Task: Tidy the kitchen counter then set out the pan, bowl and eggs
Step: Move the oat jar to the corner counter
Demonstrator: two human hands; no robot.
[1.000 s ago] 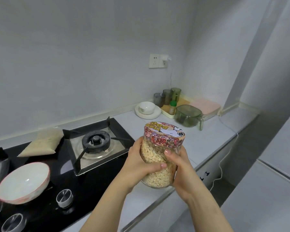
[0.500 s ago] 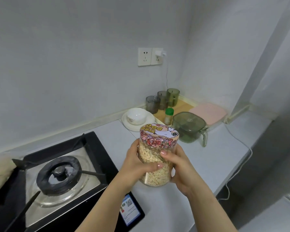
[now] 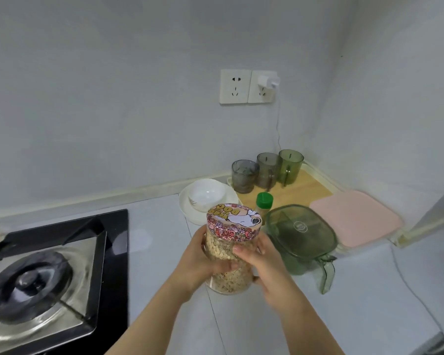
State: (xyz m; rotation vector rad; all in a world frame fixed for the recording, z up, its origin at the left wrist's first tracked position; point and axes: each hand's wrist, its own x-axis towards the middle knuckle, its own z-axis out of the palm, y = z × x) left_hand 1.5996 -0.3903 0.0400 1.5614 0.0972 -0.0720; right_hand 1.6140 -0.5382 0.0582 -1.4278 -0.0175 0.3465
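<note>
Green lidded jug [image 3: 301,235] and white bowl [image 3: 206,197] sit right behind; left hand [image 3: 199,262] and right hand [image 3: 263,262] both wrap around the oat jar [image 3: 231,248].

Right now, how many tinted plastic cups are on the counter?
3, in a row on the wooden tray in the back corner: grey cup left, brownish cup middle, green cup right. None seems hidden.

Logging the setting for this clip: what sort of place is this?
Most likely a home kitchen: a gas stove set into a counter, a bowl on a plate by the wall, cups in the corner, and a jar of oats held by the left hand and right hand.
</note>
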